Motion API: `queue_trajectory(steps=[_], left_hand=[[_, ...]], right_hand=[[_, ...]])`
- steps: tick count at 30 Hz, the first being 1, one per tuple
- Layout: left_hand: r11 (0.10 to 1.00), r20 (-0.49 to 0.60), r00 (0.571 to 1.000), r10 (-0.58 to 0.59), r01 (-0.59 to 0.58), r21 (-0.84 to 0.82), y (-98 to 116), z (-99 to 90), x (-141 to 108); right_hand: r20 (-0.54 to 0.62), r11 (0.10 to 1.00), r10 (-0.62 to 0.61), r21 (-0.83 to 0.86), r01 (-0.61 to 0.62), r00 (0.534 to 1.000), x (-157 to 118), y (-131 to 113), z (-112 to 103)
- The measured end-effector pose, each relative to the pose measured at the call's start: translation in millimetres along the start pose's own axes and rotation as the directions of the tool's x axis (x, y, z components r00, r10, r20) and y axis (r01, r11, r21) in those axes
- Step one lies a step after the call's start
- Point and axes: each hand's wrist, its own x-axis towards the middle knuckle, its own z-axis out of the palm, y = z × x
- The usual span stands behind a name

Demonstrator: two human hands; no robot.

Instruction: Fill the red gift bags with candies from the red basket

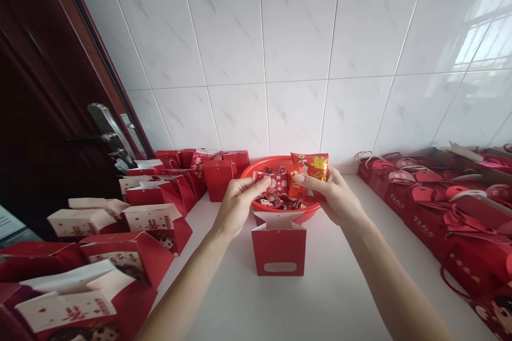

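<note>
My left hand (pixel 237 203) pinches a red candy packet with pale round patterns (pixel 279 183) between thumb and fingers. In my right hand (pixel 340 196) is a red and gold candy packet (pixel 317 164), along with a smaller orange packet (pixel 295 187) under the thumb. Both hands are above a red plastic basket (pixel 251 169) that holds many wrapped candies (pixel 280 201). Just in front of the basket stands a red gift box (pixel 279 248) upright with its top flaps open; its inside is mostly hidden from view.
Many red gift boxes (pixel 132 256) with open flaps crowd the left side of the white table (pixel 280 309). Red bags (pixel 416 208) line the right side. A tiled wall (pixel 296 37) rises behind, and a dark door with a metal handle (pixel 114 130) is at left.
</note>
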Motion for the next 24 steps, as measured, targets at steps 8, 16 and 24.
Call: queue_trajectory(steps=[8,16,24], left_hand=[[1.0,0.01,1.0,0.008,-0.009,0.019,1.9,0.9,-4.0],[0.999,0.001,1.0,0.025,-0.025,0.032,0.2,-0.6,-2.5],[0.999,0.027,1.0,-0.017,0.015,0.05,2.7,0.4,-4.1]], right_hand=[[0.0,1.0,0.001,-0.006,-0.001,1.0,-0.3,0.2,-0.1],[0.001,1.0,0.01,-0.004,-0.01,1.0,0.4,0.7,0.3],[-0.034,0.991,-0.068,-0.117,0.064,0.997,0.1,2.1,-4.4]])
